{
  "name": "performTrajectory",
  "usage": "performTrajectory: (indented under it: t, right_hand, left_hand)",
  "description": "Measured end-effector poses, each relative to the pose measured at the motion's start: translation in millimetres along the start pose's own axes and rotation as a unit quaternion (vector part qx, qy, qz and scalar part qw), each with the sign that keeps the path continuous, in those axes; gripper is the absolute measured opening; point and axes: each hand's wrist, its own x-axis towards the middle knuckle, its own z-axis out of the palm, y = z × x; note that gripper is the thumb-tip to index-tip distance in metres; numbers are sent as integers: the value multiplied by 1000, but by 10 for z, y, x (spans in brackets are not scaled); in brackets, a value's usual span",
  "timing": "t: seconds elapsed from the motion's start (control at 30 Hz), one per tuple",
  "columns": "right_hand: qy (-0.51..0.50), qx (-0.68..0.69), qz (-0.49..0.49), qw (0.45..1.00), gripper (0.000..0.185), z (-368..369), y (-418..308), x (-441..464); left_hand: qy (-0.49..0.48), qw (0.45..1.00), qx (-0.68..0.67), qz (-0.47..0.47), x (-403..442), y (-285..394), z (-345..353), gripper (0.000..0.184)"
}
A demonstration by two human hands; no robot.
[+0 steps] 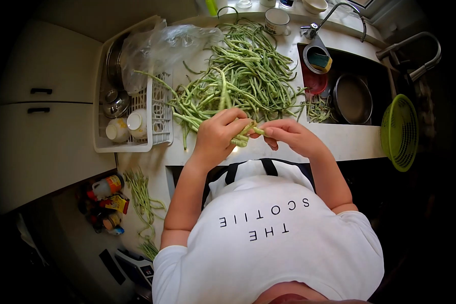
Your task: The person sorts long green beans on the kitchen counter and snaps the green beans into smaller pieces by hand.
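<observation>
My left hand (215, 136) is closed around a small bunch of long beans (239, 141), held just above the counter's front edge. One long bean rises from this hand toward the heap. My right hand (296, 138) pinches the tip of a bean between thumb and fingers, close beside the left. Behind both hands a large tangled heap of green long beans (253, 68) covers the counter. Bean scraps (318, 110) lie at the near left corner of the sink, to the right of the heap.
On the left stands a white dish rack (159, 119) with cups and a crumpled plastic bag (162, 48). A dark sink holds a metal pan (352, 99) and a red bowl (315, 82). At right is a green colander (400, 133). More long beans (144, 200) lie at lower left.
</observation>
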Motion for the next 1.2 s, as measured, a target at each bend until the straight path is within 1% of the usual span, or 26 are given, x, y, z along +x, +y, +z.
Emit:
performTrajectory:
  t: [0.03, 0.1, 0.13, 0.2, 0.27, 0.4, 0.53, 0.63, 0.7, 0.73, 0.8, 0.83, 0.9, 0.93, 0.97, 1.0, 1.03, 1.1, 1.13, 1.2]
  right_hand:
    - [2, 1, -2, 1000, 36, -6, 1, -24]
    - [54, 92, -10, 994, 48, -11, -2, -77]
    - [56, 91, -11, 994, 48, -28, -7, -83]
    - [71, -6, -48, 996, 56, -62, -18, -101]
    - [76, -12, -45, 996, 56, -69, -14, -129]
    - [80, -30, -51, 995, 57, -13, -70, -173]
    - [73, -29, -56, 995, 57, -13, -71, -185]
    - [73, -38, -73, 994, 55, -19, -57, -202]
    - [81, -43, -57, 994, 46, -15, -34, -211]
    - [79, -43, -57, 994, 46, -7, -44, -212]
    - [66, -101, -53, 991, 33, 15, -101, -219]
    - [65, -101, -53, 991, 33, 47, -146, -218]
    - [88, -188, -57, 977, 21, 136, -229, -207]
    - [87, -187, -57, 977, 21, 157, -235, -209]
    - [109, -293, -80, 947, 17, 176, -238, -212]
    - [130, -394, -101, 904, 13, 192, -238, -210]
    - [130, -394, -101, 904, 13, 206, -220, -195]
    - [185, -483, -155, 842, 9, 237, -136, -137]
    - [187, -483, -155, 841, 9, 251, -102, -100]
    - [274, -480, -183, 813, 8, 269, -33, -9]
  left_hand:
    - [24, 1000, 6, 19, 6, 15, 5, 18]
    - [32, 999, 15, 31, -24, 41, 7, 20]
    - [42, 998, 23, 42, -36, 56, 12, 23]
    - [52, 996, 34, 61, -41, 121, -12, 26]
    - [60, 994, 60, 74, -65, 173, -32, 28]
    - [78, 985, 112, 105, -65, 245, -83, 25]
    - [85, 981, 124, 122, -66, 232, -86, 26]
    - [80, 980, 135, 119, -76, 243, -99, 24]
    - [86, 977, 150, 127, -85, 244, -109, 25]
    - [86, 977, 150, 126, -88, 246, -112, 25]
    - [88, 977, 147, 125, -89, 251, -115, 25]
    - [88, 977, 147, 124, -90, 254, -119, 25]
    - [79, 978, 147, 122, -87, 260, -125, 26]
    - [79, 978, 147, 122, -87, 266, -123, 26]
    - [70, 979, 152, 118, -88, 272, -120, 27]
    - [61, 979, 157, 114, -88, 277, -118, 27]
    - [61, 979, 158, 114, -91, 270, -110, 27]
    - [68, 982, 151, 86, -100, 233, -77, 28]
    - [68, 982, 151, 87, -95, 220, -54, 28]
    - [117, 985, 119, 53, -68, 208, 9, 31]
